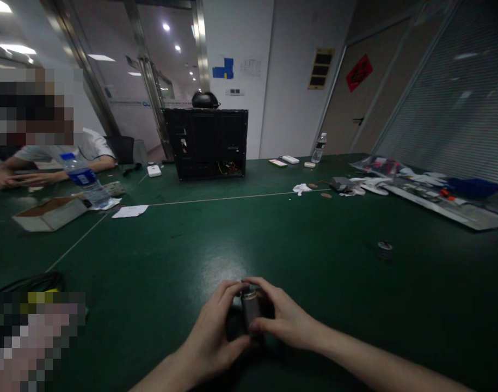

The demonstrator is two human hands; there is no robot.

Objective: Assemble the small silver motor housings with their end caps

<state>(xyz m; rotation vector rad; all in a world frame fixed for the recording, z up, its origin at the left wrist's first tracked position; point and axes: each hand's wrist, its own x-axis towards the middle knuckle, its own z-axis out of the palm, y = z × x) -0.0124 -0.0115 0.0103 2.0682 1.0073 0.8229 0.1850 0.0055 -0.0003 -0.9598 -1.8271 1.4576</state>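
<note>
A dark grey, metallic-looking cylinder (251,311) is nearly upright between 2 hands, at the glossy green tabletop's (167,261) near middle. The right hand (288,321) pinches it, thumb nearest; the left hand (214,324) arches leftward around it, its grip uncertain.

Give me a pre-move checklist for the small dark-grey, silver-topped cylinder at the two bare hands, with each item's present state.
1. Small dark-grey, silver-topped cylinder roughly upright: ok.
2. Bare right hand touching it, thumb low on its side: ok.
3. Bare left hand gripping it firmly: cannot tell; it curves around the other side.
4. Cylinder's base resting on the dark-green tabletop: cannot tell; shadow and fingers obscure it.
5. Small round, pale-topped object apart from both hands: ok.
</note>
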